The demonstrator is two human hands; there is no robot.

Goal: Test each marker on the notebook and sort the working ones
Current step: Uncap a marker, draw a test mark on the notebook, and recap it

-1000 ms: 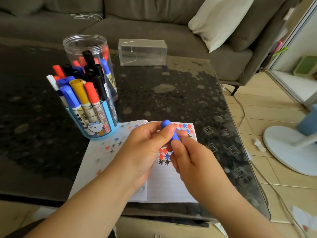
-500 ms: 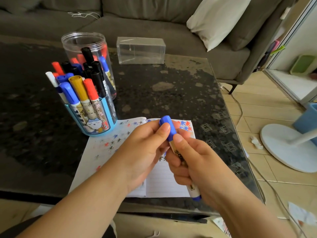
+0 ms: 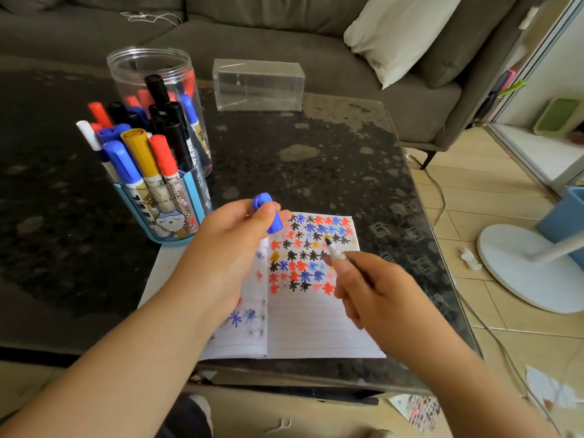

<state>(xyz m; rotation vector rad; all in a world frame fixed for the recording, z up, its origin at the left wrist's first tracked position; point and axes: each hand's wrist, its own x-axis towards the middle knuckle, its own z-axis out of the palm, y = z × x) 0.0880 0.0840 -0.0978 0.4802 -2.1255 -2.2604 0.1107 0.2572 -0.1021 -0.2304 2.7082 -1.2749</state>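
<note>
Testing step: right hand (image 3: 376, 295) pinched uncapped marker (image 3: 335, 252), tip over notebook (image 3: 319, 320) on surface. Left hand (image 3: 227, 245) fingers pinched blue cap (image 3: 268, 216). Next, likely — draw mark, recap, sort.

Soft daylight enters from the right, brightening the floor (image 3: 474, 191). The dark table (image 3: 284, 147) shows dull glare. Wide-angle bending curves the edges; both forearms blur slightly.

White pillow (image 3: 401, 33) on grey sofa (image 3: 284, 36).
</note>
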